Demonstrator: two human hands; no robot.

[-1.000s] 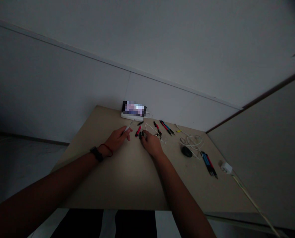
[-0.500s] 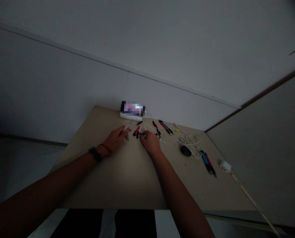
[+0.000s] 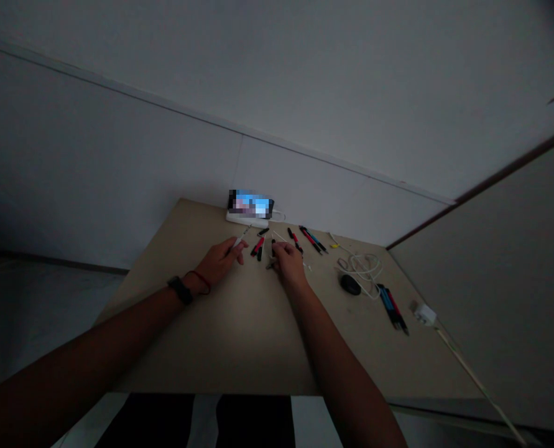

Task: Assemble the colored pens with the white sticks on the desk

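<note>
My left hand rests on the beige table, its fingers closed on a thin white pen part that pokes out toward the back. My right hand lies just right of it, fingers pinched on a small black pen piece. Between the two hands lie a red and black pen and a short black piece. A dark watch and a red string sit on my left wrist.
A lit phone leans on a white power strip at the table's back edge. Further right lie more red and blue pens, a coiled white cable, a black mouse, two more pens and a white plug.
My right hand has shifted a little right and back, taking the small black piece with it. My left hand has stayed where it was.
</note>
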